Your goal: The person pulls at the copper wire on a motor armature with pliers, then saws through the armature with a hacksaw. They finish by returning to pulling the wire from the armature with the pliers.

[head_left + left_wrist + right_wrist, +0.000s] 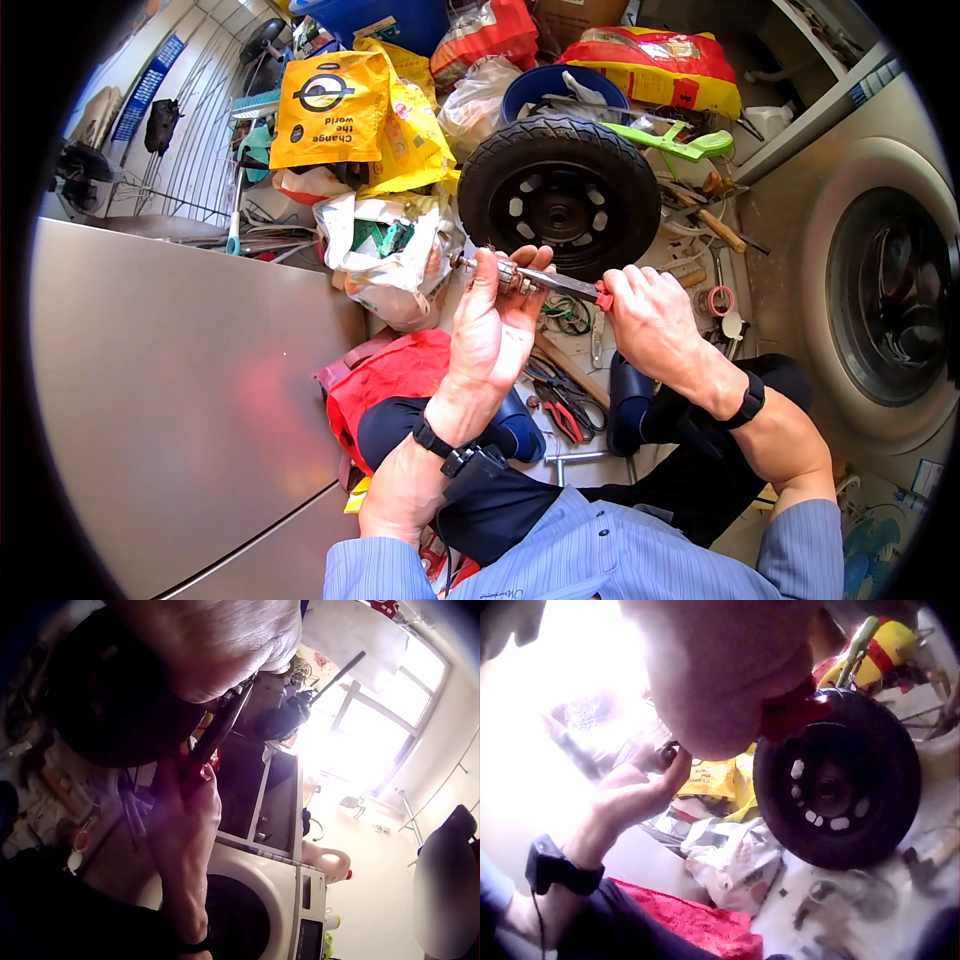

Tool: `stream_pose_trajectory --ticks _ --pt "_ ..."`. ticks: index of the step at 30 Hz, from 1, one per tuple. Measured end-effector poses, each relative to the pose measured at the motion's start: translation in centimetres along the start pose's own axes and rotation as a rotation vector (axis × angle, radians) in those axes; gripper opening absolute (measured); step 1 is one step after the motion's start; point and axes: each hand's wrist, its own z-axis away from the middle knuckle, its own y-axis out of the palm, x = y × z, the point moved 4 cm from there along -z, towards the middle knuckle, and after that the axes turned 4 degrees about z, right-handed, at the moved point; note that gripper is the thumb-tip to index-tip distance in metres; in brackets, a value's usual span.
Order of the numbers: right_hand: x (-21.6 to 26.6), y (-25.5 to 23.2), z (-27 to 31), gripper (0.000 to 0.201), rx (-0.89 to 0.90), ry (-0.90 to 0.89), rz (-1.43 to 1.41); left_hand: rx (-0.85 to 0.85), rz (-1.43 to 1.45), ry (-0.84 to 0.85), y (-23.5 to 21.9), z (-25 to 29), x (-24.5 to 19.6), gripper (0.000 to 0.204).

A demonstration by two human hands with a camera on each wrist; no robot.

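Note:
Raised before the wheel, my left hand [487, 335] holds a small metal shaft-like part [512, 277] with ringed or threaded sections, fingers and thumb around it. My right hand [655, 318] grips the red handle [603, 296] of a tool with a flat, tapering dark metal blade [568, 284]. The blade points left and lies against the part beside the left fingers. In the left wrist view the blade [223, 727] runs from the right fist up to the left hand. The right wrist view shows the left hand [641, 784], with the part's end [669, 753] at its fingertips.
A black-tyred wheel [558, 195] stands just behind the hands. Pliers [565, 405], a T-shaped metal tool [575, 458] and a hammer [725, 228] lie on the floor. Bags [385, 260] crowd the left, a washing machine [800, 250] the right, a grey panel [180, 350] the near left.

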Motion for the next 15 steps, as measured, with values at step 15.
stream_pose_trajectory --ticks 15 --pt "0.6 -0.5 0.0 0.014 0.096 -0.059 -0.113 -0.190 -0.351 -0.020 -1.9 -0.4 -0.5 0.034"
